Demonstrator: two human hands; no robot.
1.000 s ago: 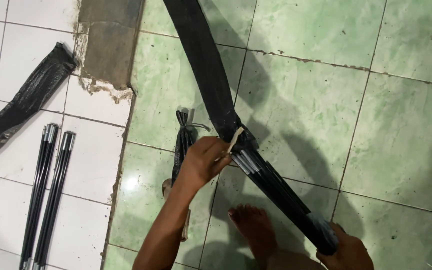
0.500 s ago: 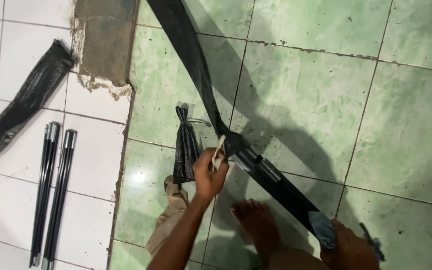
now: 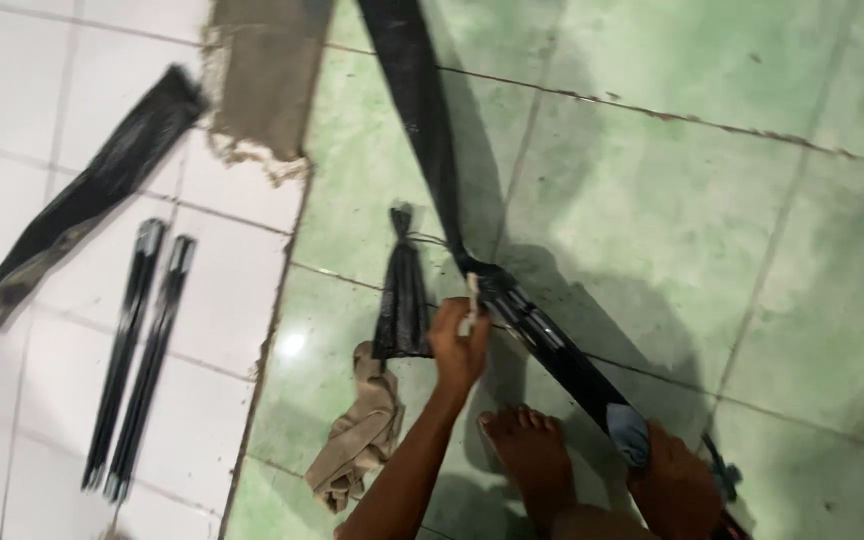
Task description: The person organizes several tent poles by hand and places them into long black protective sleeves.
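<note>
A person's left hand [image 3: 457, 345] closes its fingers around a small pale strip held against a long black bundle of glossy rods [image 3: 542, 335], at the point where the bundle emerges from a long black fabric sleeve [image 3: 417, 110]. The bundle runs diagonally across the green glazed floor tiles [image 3: 652, 200], from the top of the frame down toward the lower right. There the right hand [image 3: 677, 485] rests at the bundle's lower end, beside a grey end piece [image 3: 632, 435]; whether its fingers are closed around the end cannot be told from this angle. A bare foot [image 3: 532, 450] stands on the tile between the 2 hands, just under the bundle.

Just left of the left hand lies a short black tied pouch [image 3: 402, 295], touching or nearly touching the fingers, and below it a crumpled tan cloth [image 3: 362, 435]. Well apart on the white tiles [image 3: 222, 280] at left lie 2 black segmented poles [image 3: 137, 350] side by side, with a flattened black cloth bag [image 3: 82, 200] beyond them. A patch of bare grey cement [image 3: 267, 70] marks the boundary between white and green tile at top. Open green floor extends to the right of the bundle.
</note>
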